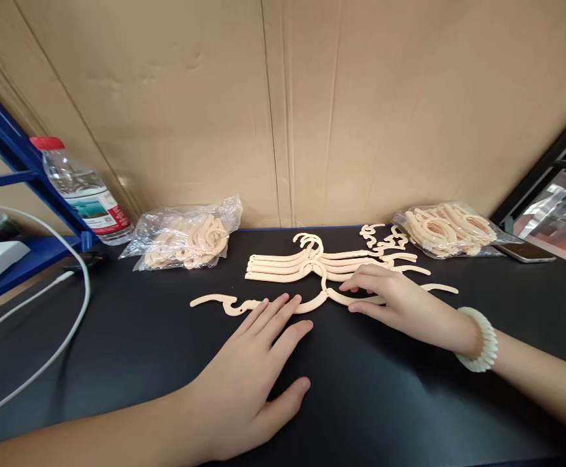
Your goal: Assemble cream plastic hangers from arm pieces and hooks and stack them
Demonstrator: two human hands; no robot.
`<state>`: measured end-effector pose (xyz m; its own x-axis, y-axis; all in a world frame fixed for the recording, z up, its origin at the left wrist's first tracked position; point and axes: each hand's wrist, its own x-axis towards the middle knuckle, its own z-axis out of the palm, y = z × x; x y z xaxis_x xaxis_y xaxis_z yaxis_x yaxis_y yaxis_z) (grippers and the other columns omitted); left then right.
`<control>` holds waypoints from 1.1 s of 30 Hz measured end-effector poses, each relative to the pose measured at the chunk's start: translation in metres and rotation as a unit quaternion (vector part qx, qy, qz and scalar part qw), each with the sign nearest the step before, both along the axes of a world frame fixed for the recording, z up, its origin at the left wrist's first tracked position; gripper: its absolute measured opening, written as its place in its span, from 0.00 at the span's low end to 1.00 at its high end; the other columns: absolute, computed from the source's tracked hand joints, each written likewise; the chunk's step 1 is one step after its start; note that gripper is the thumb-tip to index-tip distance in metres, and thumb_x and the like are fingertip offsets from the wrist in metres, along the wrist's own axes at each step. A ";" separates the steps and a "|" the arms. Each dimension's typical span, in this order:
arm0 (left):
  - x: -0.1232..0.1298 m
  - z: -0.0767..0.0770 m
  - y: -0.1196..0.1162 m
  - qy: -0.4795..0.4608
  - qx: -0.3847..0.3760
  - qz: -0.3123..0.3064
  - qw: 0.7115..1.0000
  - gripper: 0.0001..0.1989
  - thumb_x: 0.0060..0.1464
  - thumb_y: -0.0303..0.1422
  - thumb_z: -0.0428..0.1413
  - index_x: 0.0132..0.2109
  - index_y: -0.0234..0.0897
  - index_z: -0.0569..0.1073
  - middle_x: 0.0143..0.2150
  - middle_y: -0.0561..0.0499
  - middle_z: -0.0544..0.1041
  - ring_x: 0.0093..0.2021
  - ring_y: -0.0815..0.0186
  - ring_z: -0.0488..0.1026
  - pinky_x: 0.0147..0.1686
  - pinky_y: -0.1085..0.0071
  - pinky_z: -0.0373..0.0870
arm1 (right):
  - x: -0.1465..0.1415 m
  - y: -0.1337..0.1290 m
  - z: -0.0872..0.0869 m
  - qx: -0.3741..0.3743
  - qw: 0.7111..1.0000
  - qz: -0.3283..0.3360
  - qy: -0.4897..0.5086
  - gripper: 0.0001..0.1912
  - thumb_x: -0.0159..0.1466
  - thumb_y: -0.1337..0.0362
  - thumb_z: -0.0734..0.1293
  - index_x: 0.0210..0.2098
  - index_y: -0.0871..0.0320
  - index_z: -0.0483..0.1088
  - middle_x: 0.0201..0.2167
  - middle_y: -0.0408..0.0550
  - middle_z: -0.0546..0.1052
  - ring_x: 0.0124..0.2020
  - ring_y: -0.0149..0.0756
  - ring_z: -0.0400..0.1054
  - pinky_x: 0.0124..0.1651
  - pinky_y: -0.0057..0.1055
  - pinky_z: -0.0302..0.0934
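Clear plastic bags are holding beige hanger pieces: the left bag (185, 237) is lying near the bottle (88, 194), the right bag (445, 228) beside the phone (526, 251). On the black surface (360, 389), the left hand (244, 383) is resting spread, fingertips touching the nearest hanger (314, 301); the right hand (399, 301) is curving its parted fingers over that hanger's other arm.

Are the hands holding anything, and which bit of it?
The left hand rests its fingertips on one curved arm of the nearest hanger, not gripping. The right hand has thumb and fingers astride its other arm; I can't tell if they pinch.
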<state>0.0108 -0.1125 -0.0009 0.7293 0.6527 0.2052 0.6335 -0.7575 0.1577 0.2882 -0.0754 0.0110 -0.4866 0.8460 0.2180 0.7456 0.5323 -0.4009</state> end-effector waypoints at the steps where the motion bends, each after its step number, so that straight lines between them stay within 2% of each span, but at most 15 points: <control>1: 0.000 0.001 0.000 -0.001 0.003 -0.002 1.000 0.26 0.59 0.35 0.53 0.63 0.40 0.62 0.70 0.44 0.57 0.69 0.49 0.50 0.64 0.45 0.54 | 0.002 0.001 0.002 0.000 1.000 0.003 -0.006 0.10 0.66 0.61 0.64 0.45 0.57 0.72 0.42 0.51 0.73 0.45 0.42 0.68 0.48 0.39 0.65; 9: 0.000 0.005 0.003 -0.010 0.010 -0.034 0.999 0.24 0.57 0.33 0.53 0.61 0.40 0.65 0.66 0.44 0.64 0.66 0.50 0.57 0.63 0.48 0.58 | 0.007 -0.001 0.012 -0.004 0.999 0.019 -0.037 0.07 0.66 0.64 0.64 0.40 0.57 0.73 0.37 0.49 0.75 0.41 0.41 0.68 0.43 0.38 0.64; 12: 0.000 0.004 0.002 -0.014 0.008 -0.031 0.999 0.25 0.57 0.33 0.53 0.61 0.40 0.65 0.66 0.45 0.63 0.66 0.50 0.56 0.62 0.50 0.59 | 0.004 0.000 0.011 0.015 0.999 0.040 -0.020 0.10 0.69 0.63 0.60 0.40 0.57 0.74 0.36 0.49 0.76 0.41 0.41 0.68 0.44 0.38 0.64; 16: -0.001 0.002 0.002 -0.026 0.010 -0.023 0.999 0.26 0.56 0.33 0.54 0.62 0.41 0.64 0.66 0.45 0.64 0.66 0.50 0.57 0.63 0.48 0.58 | 0.007 0.009 0.005 0.079 0.995 0.067 -0.002 0.14 0.70 0.65 0.58 0.44 0.57 0.74 0.46 0.53 0.75 0.52 0.44 0.66 0.54 0.43 0.62; 20: -0.006 -0.001 0.007 -0.021 0.019 -0.056 0.998 0.27 0.56 0.34 0.53 0.63 0.41 0.62 0.67 0.44 0.62 0.66 0.48 0.57 0.62 0.47 0.59 | 0.013 0.018 -0.002 0.069 0.995 0.076 -0.005 0.15 0.70 0.65 0.57 0.48 0.56 0.74 0.57 0.52 0.71 0.61 0.44 0.61 0.63 0.46 0.58; 26: -0.008 -0.003 0.013 -0.019 0.031 -0.065 0.997 0.28 0.55 0.35 0.54 0.63 0.42 0.62 0.68 0.44 0.60 0.66 0.47 0.57 0.62 0.46 0.60 | 0.011 0.027 -0.008 0.064 0.996 0.060 -0.003 0.16 0.70 0.66 0.56 0.51 0.59 0.72 0.59 0.53 0.70 0.64 0.42 0.58 0.66 0.44 0.56; 33: -0.002 0.000 0.009 -0.042 0.030 -0.015 0.999 0.26 0.55 0.34 0.55 0.61 0.43 0.65 0.67 0.46 0.62 0.67 0.50 0.57 0.63 0.48 0.59 | 0.007 0.046 -0.010 0.064 0.997 0.048 -0.005 0.17 0.71 0.65 0.56 0.53 0.61 0.71 0.59 0.55 0.70 0.63 0.41 0.60 0.66 0.46 0.54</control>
<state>0.0092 -0.1040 -0.0013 0.7264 0.6159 0.3049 0.5971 -0.7853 0.1636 0.2955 -0.0294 0.0012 -0.5661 0.7613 0.3162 0.6924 0.6473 -0.3187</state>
